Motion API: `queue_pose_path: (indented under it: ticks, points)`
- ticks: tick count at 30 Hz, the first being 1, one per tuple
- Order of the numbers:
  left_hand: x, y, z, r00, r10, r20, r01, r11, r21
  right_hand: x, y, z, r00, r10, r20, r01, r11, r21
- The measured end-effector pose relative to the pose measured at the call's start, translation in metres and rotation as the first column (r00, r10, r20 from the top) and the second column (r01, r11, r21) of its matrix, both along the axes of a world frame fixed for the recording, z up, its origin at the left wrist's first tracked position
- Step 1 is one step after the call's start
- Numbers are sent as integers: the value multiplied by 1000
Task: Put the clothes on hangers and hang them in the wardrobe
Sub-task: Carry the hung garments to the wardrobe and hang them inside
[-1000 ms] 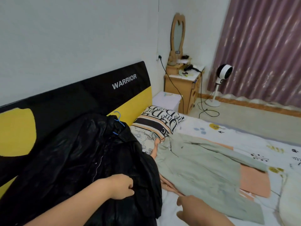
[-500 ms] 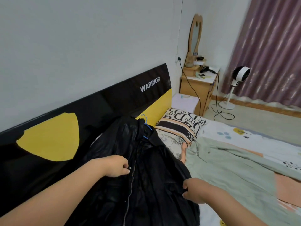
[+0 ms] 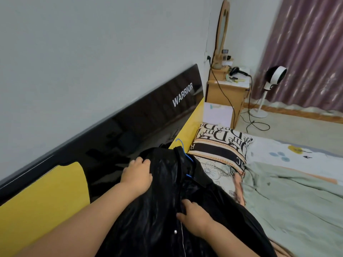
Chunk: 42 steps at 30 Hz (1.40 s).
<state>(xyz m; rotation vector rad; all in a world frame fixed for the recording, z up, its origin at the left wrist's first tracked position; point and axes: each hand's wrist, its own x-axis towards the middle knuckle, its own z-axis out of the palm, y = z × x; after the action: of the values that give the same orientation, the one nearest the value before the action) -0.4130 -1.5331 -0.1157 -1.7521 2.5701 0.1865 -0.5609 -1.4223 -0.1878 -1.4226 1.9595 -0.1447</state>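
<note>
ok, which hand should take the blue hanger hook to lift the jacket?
Probably left. The left hand rests on the black jacket near the collar, nearer the blue hanger hook. The right hand lies lower, at the front opening.

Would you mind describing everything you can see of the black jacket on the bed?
The black jacket looks glossy, like faux leather or coated fabric, and is creased. It lies spread on the bed, collar towards the headboard, its front opening edged with a silver snap. A blue hanger sits inside the collar, its hook poking out. The left hand rests on the shoulder area; the right hand presses near the front opening. Its lower part runs out of view.
</note>
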Motion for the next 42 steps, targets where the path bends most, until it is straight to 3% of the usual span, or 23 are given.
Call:
queue_pose_path:
  ticks: [5,10,16,18,22,25,29,33,35,38,42]
  points:
    - [-41,-54,-31,998,-40,52,48,985,-163,27,-56,-30,975,-116,188,142,981,-131]
    - [-71,-85,-54,962,-44,269,117,957,-264,37,-82,-60,945,-62,323,107,986,-125]
    - [-96,-95,-62,858,43,513,39,988,-148,30,-86,-66,944,4,329,25,996,-82]
    - [-96,-94,-64,846,25,532,47,991,-122,27,-84,-64,948,13,319,11,997,-74]
    - [-93,-77,-47,958,15,286,3,998,-59,17,-66,-48,956,15,294,13,996,-92]
    - [-92,-52,-19,982,-23,187,42,994,-101,-5,-42,-23,988,-31,153,58,982,-180]
    - [-75,-22,18,998,-59,-11,57,985,-164,-44,-3,21,958,-288,-4,256,860,-442]
    - [-54,15,58,976,-110,-189,62,968,-244,-82,36,76,845,-529,81,443,607,-660]
    - [-46,36,80,956,-172,-240,97,951,-294,-98,55,105,792,-604,95,485,526,-698]
    - [-43,71,114,921,-264,-286,149,918,-366,-116,83,148,725,-677,122,564,483,-670]
    - [-48,119,159,862,-372,-344,198,872,-447,-127,125,197,716,-666,210,615,460,-640]
